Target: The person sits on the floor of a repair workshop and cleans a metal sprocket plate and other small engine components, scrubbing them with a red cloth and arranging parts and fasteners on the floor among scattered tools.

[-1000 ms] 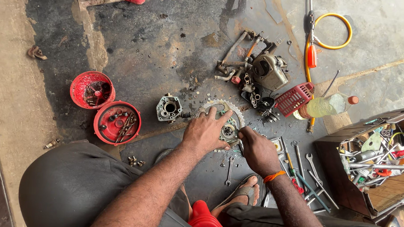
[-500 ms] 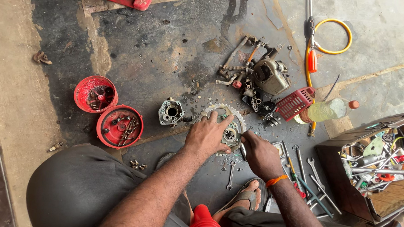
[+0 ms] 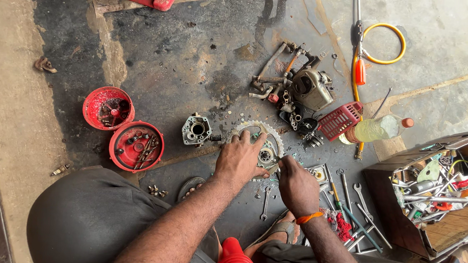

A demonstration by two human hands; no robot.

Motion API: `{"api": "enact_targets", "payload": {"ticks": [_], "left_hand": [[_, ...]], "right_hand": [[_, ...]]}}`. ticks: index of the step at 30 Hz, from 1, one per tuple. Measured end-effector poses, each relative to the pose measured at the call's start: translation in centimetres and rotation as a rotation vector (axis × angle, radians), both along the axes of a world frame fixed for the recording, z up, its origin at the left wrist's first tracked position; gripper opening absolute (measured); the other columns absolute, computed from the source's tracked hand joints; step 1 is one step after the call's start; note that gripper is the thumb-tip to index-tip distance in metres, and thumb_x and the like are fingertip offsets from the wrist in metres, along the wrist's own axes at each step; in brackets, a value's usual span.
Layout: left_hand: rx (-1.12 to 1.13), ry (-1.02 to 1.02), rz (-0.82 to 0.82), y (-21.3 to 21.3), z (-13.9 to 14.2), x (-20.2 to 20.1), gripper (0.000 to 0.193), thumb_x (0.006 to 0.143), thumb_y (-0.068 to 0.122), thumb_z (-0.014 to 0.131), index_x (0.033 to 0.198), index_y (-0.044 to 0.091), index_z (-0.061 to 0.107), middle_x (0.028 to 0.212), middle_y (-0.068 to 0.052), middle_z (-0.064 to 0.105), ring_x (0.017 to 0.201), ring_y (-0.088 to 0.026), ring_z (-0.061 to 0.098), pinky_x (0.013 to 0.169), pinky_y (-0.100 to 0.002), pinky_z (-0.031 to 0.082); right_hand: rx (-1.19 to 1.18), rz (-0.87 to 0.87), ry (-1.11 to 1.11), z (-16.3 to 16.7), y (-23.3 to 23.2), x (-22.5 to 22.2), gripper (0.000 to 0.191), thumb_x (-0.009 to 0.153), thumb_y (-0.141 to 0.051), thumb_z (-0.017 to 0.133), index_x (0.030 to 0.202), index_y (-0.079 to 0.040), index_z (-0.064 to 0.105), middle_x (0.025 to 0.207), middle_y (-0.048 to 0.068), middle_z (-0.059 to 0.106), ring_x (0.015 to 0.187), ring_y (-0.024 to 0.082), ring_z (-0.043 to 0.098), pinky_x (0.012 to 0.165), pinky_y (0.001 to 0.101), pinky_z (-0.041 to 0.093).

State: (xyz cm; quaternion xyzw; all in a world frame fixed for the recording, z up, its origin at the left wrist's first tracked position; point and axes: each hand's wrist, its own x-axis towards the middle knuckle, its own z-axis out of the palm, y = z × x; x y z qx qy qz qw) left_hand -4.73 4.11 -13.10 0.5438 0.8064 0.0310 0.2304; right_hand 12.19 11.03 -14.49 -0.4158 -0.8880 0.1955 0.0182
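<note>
A round toothed metal part (image 3: 268, 136) lies on the oily floor in front of me. My left hand (image 3: 239, 158) rests flat on its left side, fingers spread, pressing it down. My right hand (image 3: 297, 184), with an orange band at the wrist, is closed around a thin tool whose tip meets the hub of the toothed part (image 3: 265, 155). The tool's shaft is mostly hidden by my fingers. A small grey cylinder block (image 3: 196, 130) sits just left of my left hand.
Two red round covers (image 3: 108, 108) (image 3: 136, 145) holding small parts lie at left. An engine body (image 3: 311, 88), a red grille (image 3: 341, 120) and a bottle of yellowish liquid (image 3: 375, 128) lie behind. Loose spanners (image 3: 363, 196) and a wooden tool box (image 3: 439, 193) are at right.
Both hands stay on the toothed part. My right hand has shifted slightly toward its hub; the view has moved a little.
</note>
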Motion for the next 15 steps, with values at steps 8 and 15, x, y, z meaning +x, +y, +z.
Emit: {"api": "enact_targets", "payload": {"ticks": [8, 15], "left_hand": [[-0.034, 0.031, 0.012, 0.0, 0.3, 0.4, 0.123, 0.065, 0.076, 0.080, 0.159, 0.017, 0.027, 0.130, -0.023, 0.054, 0.113, -0.035, 0.063, 0.082, -0.040, 0.063], [-0.051, 0.040, 0.002, 0.1, 0.9, 0.3, 0.123, 0.069, 0.075, 0.080, 0.161, 0.017, 0.023, 0.127, -0.023, 0.053, 0.108, -0.034, 0.064, 0.078, -0.039, 0.063]], "right_hand": [[-0.010, -0.076, -0.063, -1.2, 0.1, 0.1, 0.026, 0.104, -0.034, 0.050, 0.102, -0.010, 0.060, 0.087, 0.016, 0.072, 0.076, 0.041, 0.069, 0.064, 0.0538, 0.052], [-0.030, -0.227, 0.041, -0.5, 1.6, 0.9, 0.031, 0.105, -0.038, 0.049, 0.108, -0.010, 0.063, 0.089, 0.022, 0.071, 0.083, 0.048, 0.066, 0.069, 0.0582, 0.050]]}}
